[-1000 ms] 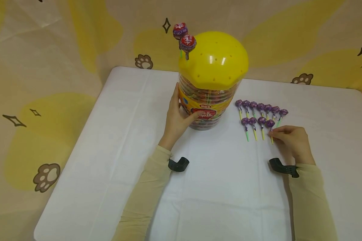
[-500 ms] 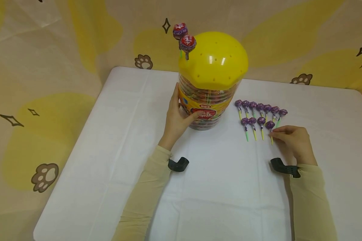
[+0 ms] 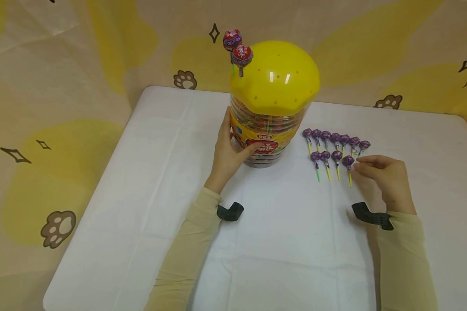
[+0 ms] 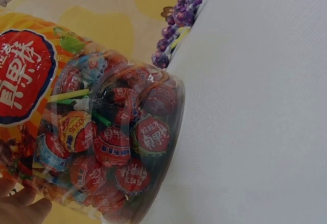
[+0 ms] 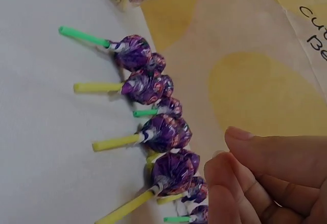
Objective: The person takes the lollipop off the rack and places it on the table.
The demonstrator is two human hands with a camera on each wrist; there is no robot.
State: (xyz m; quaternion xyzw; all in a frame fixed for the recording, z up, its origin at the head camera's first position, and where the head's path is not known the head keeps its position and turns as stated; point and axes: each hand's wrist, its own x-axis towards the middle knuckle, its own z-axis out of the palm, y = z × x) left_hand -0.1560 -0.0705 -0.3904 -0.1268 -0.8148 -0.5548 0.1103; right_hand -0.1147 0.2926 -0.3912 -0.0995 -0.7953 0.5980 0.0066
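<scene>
My left hand (image 3: 226, 160) holds the side of a big clear jar (image 3: 270, 125) of lollipops, thumb across its front label. A glossy yellow lid (image 3: 280, 73) with small holes tops the jar; two red-and-purple lollipops (image 3: 242, 56) stand upright in its left side. Right of the jar, purple-wrapped lollipops lie in two rows, a back row (image 3: 335, 138) and a shorter front row (image 3: 325, 156). My right hand (image 3: 387, 177) is just right of the front row's last lollipop (image 3: 348, 161). In the right wrist view, its thumb and bent fingers have nothing between them.
A white cloth covers the table (image 3: 288, 242). Behind it hangs a yellow-and-beige curtain (image 3: 369, 47) with paw prints. A black wrist mount (image 3: 230, 212) sits on the left wrist, another black mount (image 3: 371, 217) on the right.
My right hand has let go of the last lollipop in the front row and shifted a little right and back. The left hand and jar hold still.
</scene>
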